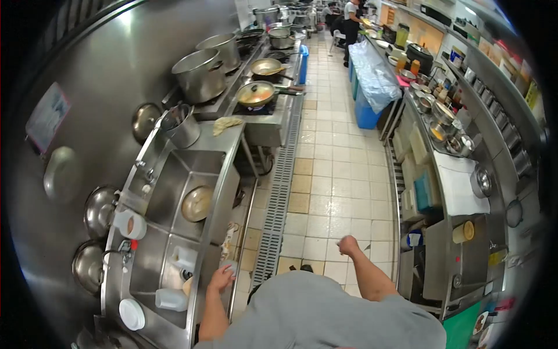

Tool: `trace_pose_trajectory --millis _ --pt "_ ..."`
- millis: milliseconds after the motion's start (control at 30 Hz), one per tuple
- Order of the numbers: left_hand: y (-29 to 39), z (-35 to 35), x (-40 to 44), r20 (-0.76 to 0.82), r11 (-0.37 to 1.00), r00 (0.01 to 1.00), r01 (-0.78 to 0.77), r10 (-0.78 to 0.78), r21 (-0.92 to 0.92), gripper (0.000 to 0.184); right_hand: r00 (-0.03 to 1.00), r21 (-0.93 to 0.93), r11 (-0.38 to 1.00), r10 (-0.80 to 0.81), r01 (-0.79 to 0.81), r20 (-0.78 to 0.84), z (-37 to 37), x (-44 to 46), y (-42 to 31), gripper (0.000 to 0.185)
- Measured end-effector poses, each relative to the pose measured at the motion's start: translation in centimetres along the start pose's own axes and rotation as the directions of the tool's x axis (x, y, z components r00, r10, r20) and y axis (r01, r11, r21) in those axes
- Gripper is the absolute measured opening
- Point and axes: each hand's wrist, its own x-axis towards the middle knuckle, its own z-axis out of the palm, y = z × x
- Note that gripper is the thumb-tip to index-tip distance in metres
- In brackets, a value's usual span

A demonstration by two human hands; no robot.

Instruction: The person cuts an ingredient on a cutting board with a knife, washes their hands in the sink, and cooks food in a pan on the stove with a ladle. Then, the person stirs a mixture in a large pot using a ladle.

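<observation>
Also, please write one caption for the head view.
Left hand beside the sink, right hand over the floor tiles, pans on the stove ahead.

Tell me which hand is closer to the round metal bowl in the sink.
Left. Your left hand is by the sink's front edge, nearer you than the bowl; your right hand is farther off, out over the tiled floor.

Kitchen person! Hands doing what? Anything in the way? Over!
Left hand beside the sink, holding what looks like a small clear cup. Right hand curled over floor tiles, contents unclear. Blue bin farther up, aisle's right side.
</observation>
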Motion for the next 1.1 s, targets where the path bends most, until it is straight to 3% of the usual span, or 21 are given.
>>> trace_pose_trajectory --millis 67,100,133,167,200,233,300,433,467,500,533,567,600,633,667,700,733,767,900,1000,1100 --pt "-10.2 -0.3 8.9 -0.137 0.918 0.989 0.006 0.053 0.396 0.051 0.964 0.322 0.946 0.122 -0.041 -0.236 -7.6 0.0 -4.2 0.033" --pt "-11.7 -0.1 9.4 0.04 0.563 0.99 -0.109 0.134 0.819 0.042 0.965 0.315 0.949 0.114 -0.035 -0.237 -11.1 0.0 -5.5 0.033" --pt "-14.2 -0.2 9.4 0.224 0.04 0.969 -0.229 0.104 0.973 0.037 0.941 0.368 0.922 0.015 0.117 -0.338 -14.4 0.2 -6.7 0.035" --pt "-21.5 -1.2 8.9 0.322 0.545 0.946 -0.259 -0.022 0.797 0.033 0.898 0.406 0.873 -0.075 0.269 -0.433 -17.2 0.6 -7.3 0.036" --pt "-21.6 -1.6 7.4 0.412 0.894 0.899 -0.057 -0.148 0.444 0.033 0.878 0.504 0.787 -0.097 0.356 -0.469 -19.6 1.4 -7.3 0.038" --pt "-21.2 -1.5 7.0 0.194 0.74 0.951 0.049 -0.239 0.671 0.033 0.885 0.564 0.749 -0.066 0.349 -0.461 -20.4 3.7 -6.2 0.036" --pt "-17.9 0.6 9.5 0.171 0.764 0.944 0.113 -0.281 0.635 0.033 0.891 0.614 0.712 -0.035 0.34 -0.452 -21.9 8.0 -2.6 0.033" --pt "-8.4 4.2 18.9 0.248 0.777 0.938 0.033 -0.241 0.629 0.034 0.928 0.215 0.977 0.067 0.014 -0.368 -18.5 12.1 10.1 0.028" --pt "-4.6 5.0 21.8 0.278 0.796 0.94 -0.009 -0.2 0.605 0.034 0.999 -0.226 0.974 0.009 -0.02 -0.051 -11.5 17.0 19.6 0.033" --pt "-0.1 6.3 25.5 0.316 0.832 0.941 -0.074 -0.124 0.549 0.035 0.994 -0.378 0.924 -0.009 0.051 0.111 -4.8 18.2 27.6 0.049" --pt "4.6 7.4 28.9 0.363 0.889 0.932 -0.16 -0.006 0.428 0.035 0.974 -0.292 0.938 0.215 -0.187 0.069 -8.6 12.3 26.6 0.033" --pt "9.6 10.7 34.4 0.229 0.891 0.964 0.013 -0.131 0.454 0.036 0.8 0.1 0.801 0.562 -0.59 0.212 -7.3 10.0 29.5 0.026" --pt "14.7 14.1 39.5 0.084 0.872 0.964 0.19 -0.254 0.452 0.036 0.755 0.815 0.295 0.61 -0.499 0.242 -7.7 4.7 29.2 0.04" --pt "23.5 16.6 40.3 0.126 0.75 0.991 -0.117 0.044 0.651 0.034 0.545 0.746 -0.048 0.651 -0.664 0.528 -11.4 2.4 28.3 0.036" --pt "29.5 18.5 44.3 0.319 0.325 0.888 -0.425 0.332 0.845 0.031 0.573 0.829 -0.131 0.663 -0.543 0.481 -11.2 0.3 29.6 0.037" --pt "38.6 21.1 43.1 0.222 0.593 0.933 -0.353 0.285 0.724 0.03 0.387 0.754 -0.202 0.758 -0.625 0.524 -12.4 -0.7 29.4 0.036" --pt "44.4 24.2 43.5 0.037 0.654 0.781 -0.546 0.623 0.523 0.028 0.195 0.677 -0.281 0.821 -0.68 0.537 -13.7 -0.4 29.1 0.034" --pt "50.0 26.6 45.6 0.0 0.598 0.65 -0.699 0.76 0.392 0.027 0.181 0.687 -0.291 0.83 -0.666 0.527 -14.3 0.2 29.2 0.033" --pt "74.1 34.4 38.8 0.154 0.535 0.617 -0.76 0.771 0.369 0.02 0.401 0.848 -0.187 0.817 -0.497 0.415 -16.5 6.3 29.0 0.027" --pt "83.1 39.4 38.1 0.184 0.338 0.407 -0.886 0.895 0.317 0.014 0.559 0.904 -0.04 0.774 -0.426 0.298 -19.5 14.4 28.6 0.024" --pt "88.3 43.1 40.9 0.177 0.275 0.357 -0.888 0.917 0.368 0.014 0.719 0.899 0.19 0.673 -0.394 0.172 -23.6 23.7 30.0 0.021"
